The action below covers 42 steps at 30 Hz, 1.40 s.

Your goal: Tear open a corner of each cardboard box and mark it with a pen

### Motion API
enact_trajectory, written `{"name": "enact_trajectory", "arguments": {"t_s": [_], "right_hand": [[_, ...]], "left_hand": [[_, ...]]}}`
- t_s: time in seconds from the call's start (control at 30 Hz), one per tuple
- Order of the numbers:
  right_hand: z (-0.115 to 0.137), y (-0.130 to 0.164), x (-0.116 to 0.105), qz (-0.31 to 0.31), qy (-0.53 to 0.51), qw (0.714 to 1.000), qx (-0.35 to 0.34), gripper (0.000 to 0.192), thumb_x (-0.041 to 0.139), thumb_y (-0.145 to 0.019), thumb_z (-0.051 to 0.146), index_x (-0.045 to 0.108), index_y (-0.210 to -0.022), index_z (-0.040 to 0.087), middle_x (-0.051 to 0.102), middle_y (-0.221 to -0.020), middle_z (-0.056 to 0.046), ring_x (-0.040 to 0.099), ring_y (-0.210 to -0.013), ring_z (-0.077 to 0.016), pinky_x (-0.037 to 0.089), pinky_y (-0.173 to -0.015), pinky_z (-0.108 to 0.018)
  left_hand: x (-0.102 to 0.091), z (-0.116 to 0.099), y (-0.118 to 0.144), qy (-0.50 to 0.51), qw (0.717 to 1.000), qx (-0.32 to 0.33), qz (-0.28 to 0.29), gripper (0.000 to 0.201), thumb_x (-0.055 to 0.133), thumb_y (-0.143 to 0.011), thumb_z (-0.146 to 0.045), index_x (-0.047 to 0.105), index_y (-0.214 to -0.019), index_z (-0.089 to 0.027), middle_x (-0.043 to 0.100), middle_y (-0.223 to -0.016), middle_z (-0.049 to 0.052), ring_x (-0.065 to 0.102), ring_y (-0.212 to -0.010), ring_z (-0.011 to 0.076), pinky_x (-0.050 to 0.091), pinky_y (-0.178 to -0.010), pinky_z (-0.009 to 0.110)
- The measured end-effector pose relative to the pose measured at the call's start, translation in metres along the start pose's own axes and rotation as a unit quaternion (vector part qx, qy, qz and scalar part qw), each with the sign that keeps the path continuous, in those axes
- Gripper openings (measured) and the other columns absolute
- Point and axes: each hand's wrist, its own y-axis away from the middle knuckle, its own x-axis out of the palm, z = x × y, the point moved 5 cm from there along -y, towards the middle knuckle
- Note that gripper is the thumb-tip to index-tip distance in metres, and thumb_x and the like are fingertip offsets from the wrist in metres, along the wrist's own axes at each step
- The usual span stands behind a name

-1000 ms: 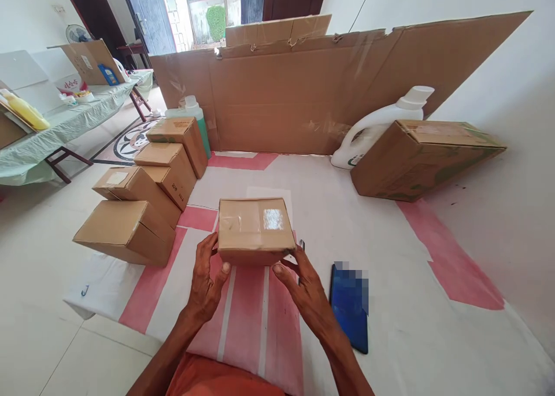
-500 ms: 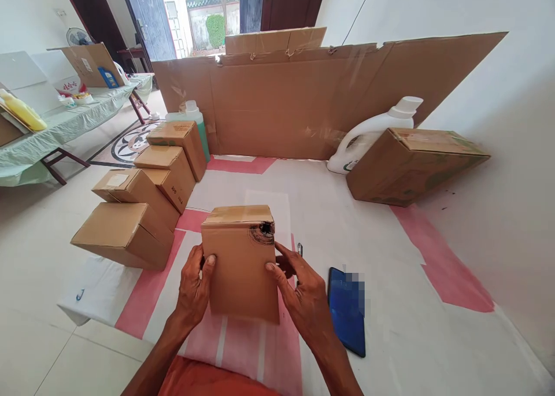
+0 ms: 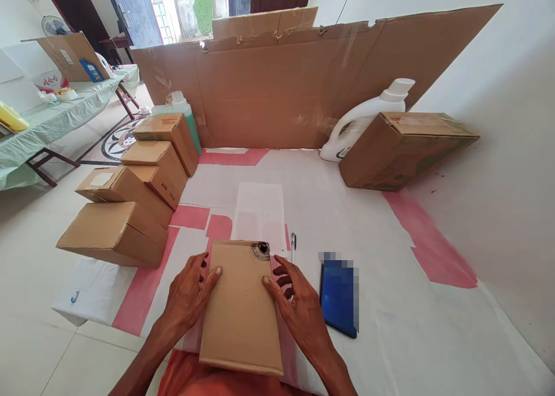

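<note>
A small cardboard box (image 3: 241, 312) lies in front of me near the table's front edge, its broad plain face turned up. Black scribbled ink rings (image 3: 261, 250) mark its far right corner. My left hand (image 3: 188, 289) grips the left side, thumb on the face. On the opposite side my right hand (image 3: 299, 295) holds the box with its thumb on the face and its other fingers slightly spread by the edge. Beyond the right fingers lies a pen (image 3: 293, 241). A dark blue phone-like device (image 3: 339, 298), partly blurred out, lies right of my right hand.
Several cardboard boxes (image 3: 117, 228) line the table's left side, with a green-liquid jug (image 3: 191, 121) behind. A large cardboard sheet (image 3: 264, 95) stands across the back. At right, a white detergent bottle (image 3: 366, 115) stands behind a bigger box (image 3: 403, 153).
The box has tipped back and come nearer to me, so its far narrow side no longer shows. Both hands moved with it. The camera view has shifted slightly.
</note>
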Motion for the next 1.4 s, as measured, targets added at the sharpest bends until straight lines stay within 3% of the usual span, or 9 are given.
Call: {"name": "enact_trajectory", "arguments": {"t_s": [0.1,0.2,0.3,0.57,0.7,0.97,1.13,1.23,1.4], "right_hand": [[0.013,-0.006,0.002,-0.026,0.012,0.996,-0.08,0.036,0.052,-0.103,0.041,0.066,-0.131,0.024,0.063,-0.11,-0.009,0.066,-0.089,-0.0201,0.056,-0.073,-0.031],[0.018,-0.015,0.005,-0.037,0.063,0.992,-0.102,0.032,0.05,-0.104,0.034,0.069,-0.127,0.023,0.06,-0.109,-0.008,0.066,-0.085,-0.0197,0.057,-0.075,-0.033],[0.016,-0.022,0.004,-0.043,0.092,0.99,-0.095,0.032,0.05,-0.104,0.033,0.068,-0.129,0.022,0.058,-0.11,-0.008,0.067,-0.085,-0.0203,0.057,-0.075,-0.035],[0.01,-0.03,0.003,-0.048,0.029,0.996,-0.07,0.025,0.05,-0.104,0.031,0.069,-0.118,0.021,0.057,-0.111,-0.009,0.066,-0.089,-0.0195,0.057,-0.079,-0.034],[0.01,-0.03,-0.001,-0.037,-0.008,0.997,-0.066,0.021,0.051,-0.104,0.031,0.071,-0.106,0.022,0.058,-0.108,-0.008,0.065,-0.096,-0.0215,0.056,-0.081,-0.033],[0.006,-0.027,0.002,-0.042,-0.013,0.995,-0.09,0.021,0.052,-0.103,0.032,0.071,-0.101,0.023,0.059,-0.105,-0.008,0.065,-0.097,-0.0226,0.056,-0.084,-0.036],[0.003,-0.025,0.006,-0.069,-0.011,0.992,-0.101,0.018,0.052,-0.102,0.032,0.067,-0.105,0.023,0.061,-0.105,-0.008,0.065,-0.094,-0.0224,0.057,-0.086,-0.039],[0.003,-0.023,0.004,-0.096,-0.022,0.991,-0.092,0.02,0.054,-0.1,0.034,0.062,-0.112,0.021,0.063,-0.108,-0.009,0.064,-0.089,-0.0212,0.058,-0.079,-0.038],[0.004,-0.02,0.0,-0.086,-0.032,0.991,-0.094,0.021,0.055,-0.098,0.035,0.062,-0.112,0.02,0.065,-0.109,-0.011,0.065,-0.087,-0.0211,0.058,-0.077,-0.037]], "left_hand": [[-0.008,-0.017,-0.015,-0.059,0.994,0.074,-0.063,0.05,0.051,-0.102,-0.051,0.048,-0.144,-0.024,0.059,-0.133,0.012,0.063,-0.115,0.0291,0.055,-0.09,0.044],[-0.001,-0.044,-0.032,-0.093,0.973,0.205,-0.055,0.04,0.056,-0.102,-0.035,0.053,-0.141,-0.028,0.057,-0.139,0.01,0.057,-0.126,0.0293,0.049,-0.104,0.049],[0.006,-0.064,-0.045,-0.126,0.952,0.277,-0.041,0.033,0.06,-0.099,-0.024,0.06,-0.132,-0.028,0.059,-0.137,0.009,0.054,-0.127,0.0304,0.045,-0.108,0.054],[0.022,-0.069,-0.057,-0.122,0.954,0.272,0.03,0.044,0.063,-0.099,-0.032,0.053,-0.142,-0.026,0.059,-0.133,0.011,0.054,-0.123,0.0305,0.047,-0.102,0.051],[0.03,-0.063,-0.047,-0.127,0.965,0.227,0.017,0.039,0.062,-0.099,-0.037,0.057,-0.136,-0.027,0.065,-0.12,0.008,0.057,-0.112,0.0297,0.046,-0.096,0.049],[0.036,-0.053,-0.039,-0.108,0.975,0.195,-0.002,0.04,0.064,-0.097,-0.035,0.057,-0.135,-0.027,0.065,-0.124,0.008,0.056,-0.115,0.0301,0.044,-0.098,0.05],[0.032,-0.066,-0.033,-0.157,0.941,0.297,-0.05,0.048,0.06,-0.099,-0.027,0.051,-0.146,-0.027,0.058,-0.138,0.011,0.05,-0.131,0.0319,0.033,-0.114,0.056],[0.036,-0.081,-0.03,-0.181,0.906,0.382,0.021,0.05,0.047,-0.1,-0.012,0.052,-0.146,-0.03,0.057,-0.138,0.01,0.051,-0.129,0.0277,0.037,-0.112,0.05],[0.042,-0.096,-0.037,-0.22,0.893,0.385,0.077,0.049,0.046,-0.095,-0.01,0.06,-0.137,-0.03,0.06,-0.124,0.01,0.056,-0.112,0.0286,0.046,-0.094,0.047]]}}
